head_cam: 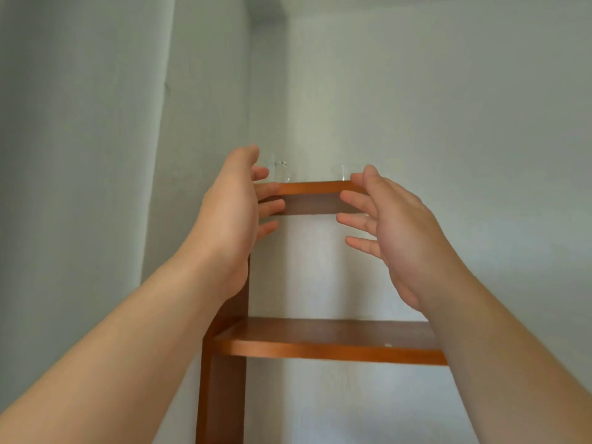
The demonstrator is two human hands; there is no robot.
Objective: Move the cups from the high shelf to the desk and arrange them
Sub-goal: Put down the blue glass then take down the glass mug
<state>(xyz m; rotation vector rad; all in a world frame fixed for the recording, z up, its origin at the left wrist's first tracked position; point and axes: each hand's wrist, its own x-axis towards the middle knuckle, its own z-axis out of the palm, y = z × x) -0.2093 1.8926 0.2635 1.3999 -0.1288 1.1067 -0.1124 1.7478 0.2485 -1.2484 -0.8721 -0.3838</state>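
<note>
1. Cups: two clear glass ones stand on the top shelf, the left cup at its left end, the right cup at its right end.
2. My left hand is raised before the left cup, fingers spread, holding nothing.
3. My right hand hovers before the right cup, fingers apart, empty.
4. Below runs a lower shelf.
</note>
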